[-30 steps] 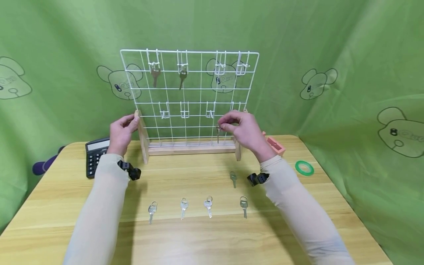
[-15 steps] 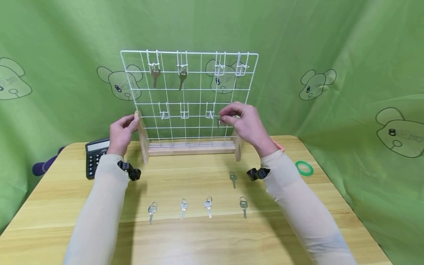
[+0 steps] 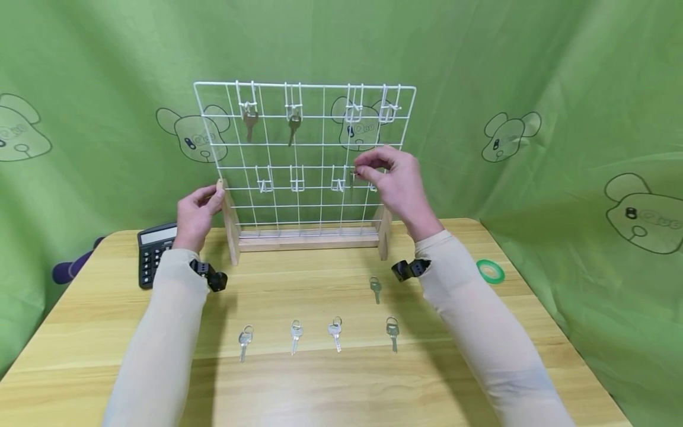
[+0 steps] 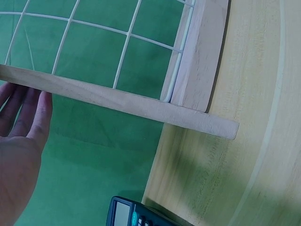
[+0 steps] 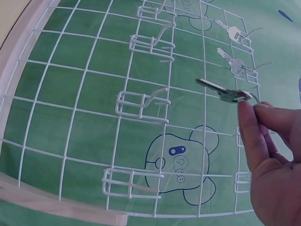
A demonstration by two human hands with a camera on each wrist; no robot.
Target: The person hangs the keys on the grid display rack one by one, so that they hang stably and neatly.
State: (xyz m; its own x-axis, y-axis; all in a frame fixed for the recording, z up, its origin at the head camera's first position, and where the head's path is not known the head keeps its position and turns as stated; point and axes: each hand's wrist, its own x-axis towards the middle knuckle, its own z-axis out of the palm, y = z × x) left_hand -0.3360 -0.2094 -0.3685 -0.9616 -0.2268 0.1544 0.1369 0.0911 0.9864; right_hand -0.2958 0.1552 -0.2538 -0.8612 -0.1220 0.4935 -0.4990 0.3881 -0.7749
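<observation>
Before the wire rack (image 3: 304,154), right hand (image 3: 397,190) pinches a key (image 5: 221,92) beside hooks.

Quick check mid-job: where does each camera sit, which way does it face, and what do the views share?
Head: forward and down at table, wire rack, both sleeved arms.
Left wrist: beside left hand, at the rack's wooden upright and calculator.
Right wrist: behind right hand, pinching a key.
Shared: the rack.

Wooden table (image 3: 480,332) carries rack (image 3: 306,240), calculator (image 3: 152,249), tape ring (image 3: 490,271), 5 keys (image 3: 335,333).
</observation>
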